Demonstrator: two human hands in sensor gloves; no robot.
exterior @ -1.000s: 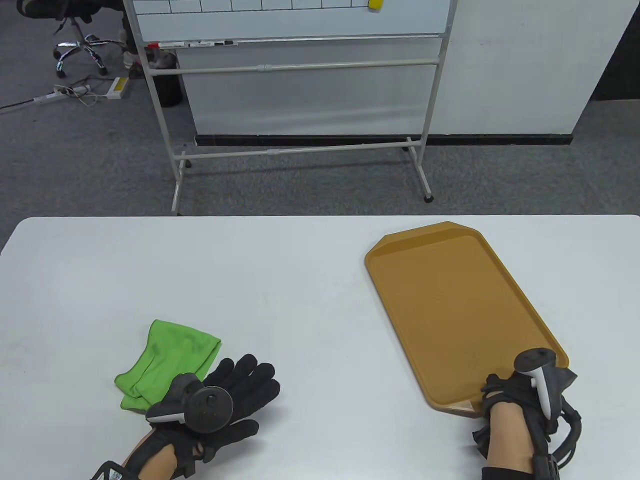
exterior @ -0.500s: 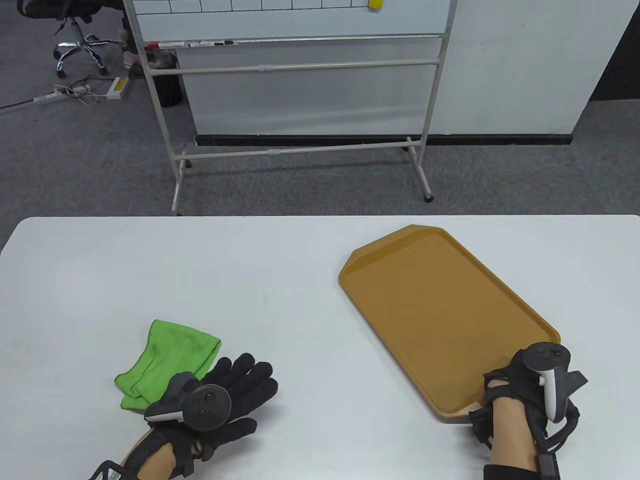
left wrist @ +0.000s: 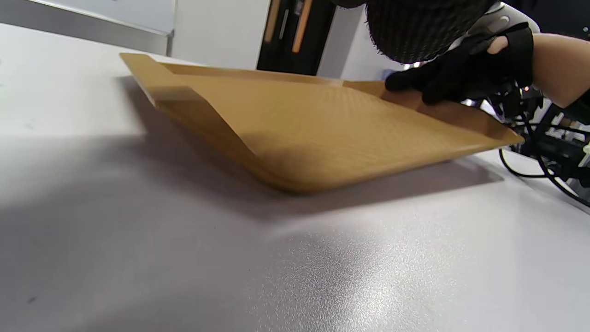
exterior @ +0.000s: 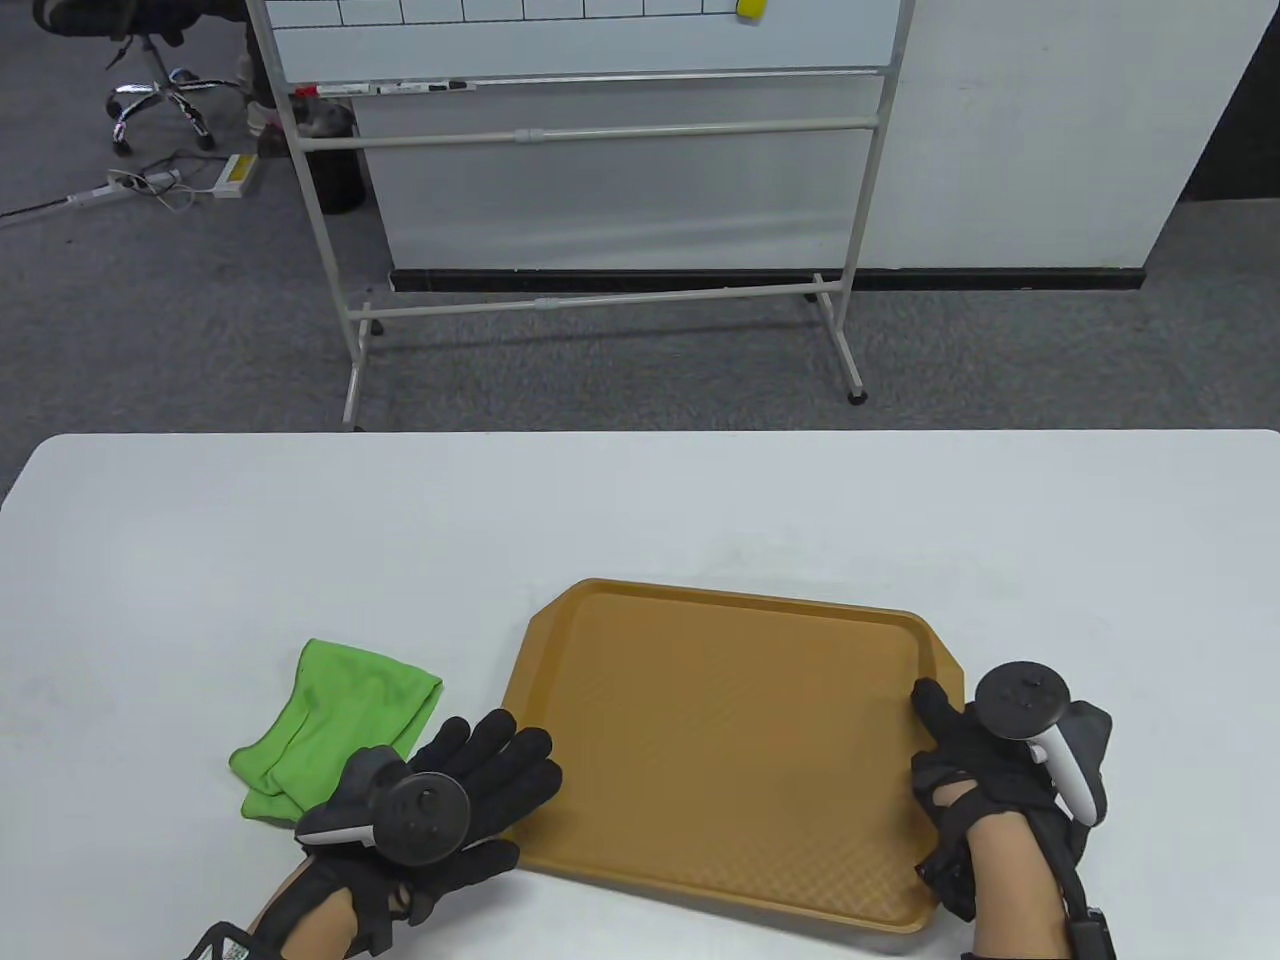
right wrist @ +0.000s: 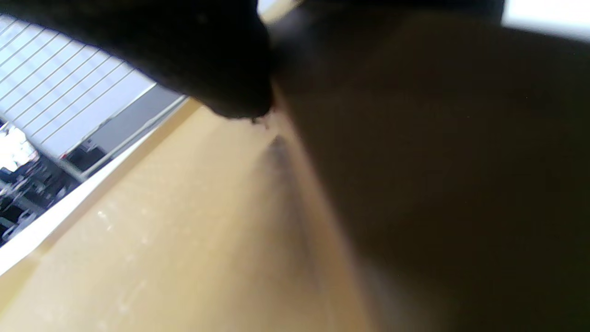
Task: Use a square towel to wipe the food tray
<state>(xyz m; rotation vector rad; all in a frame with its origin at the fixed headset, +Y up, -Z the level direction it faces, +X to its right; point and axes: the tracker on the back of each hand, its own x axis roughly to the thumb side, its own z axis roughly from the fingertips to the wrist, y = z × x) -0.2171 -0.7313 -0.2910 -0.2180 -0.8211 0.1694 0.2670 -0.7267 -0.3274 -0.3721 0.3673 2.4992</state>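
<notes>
The brown food tray (exterior: pixel 720 740) lies lengthwise across the table's near middle. My right hand (exterior: pixel 960 760) grips its right rim, thumb on the inside. In the left wrist view the tray (left wrist: pixel 322 124) looks slightly raised on the side that the right hand (left wrist: pixel 461 74) holds. The right wrist view shows a dark fingertip (right wrist: pixel 230 92) pressed on the tray (right wrist: pixel 161 221). My left hand (exterior: pixel 490 770) lies flat and empty on the table, fingers spread, at the tray's left edge. The crumpled green square towel (exterior: pixel 340 710) lies just left of it, partly hidden by the tracker.
The white table (exterior: pixel 300 540) stretches behind and left of the tray. A whiteboard stand (exterior: pixel 600 200) stands on the floor beyond the far edge. Cables of the right glove (left wrist: pixel 544 157) lie near the tray's right end.
My right hand has swung the tray from the right side, where it pointed away from me, to the near middle, lying crosswise. Its left end now reaches my left hand, which stayed put.
</notes>
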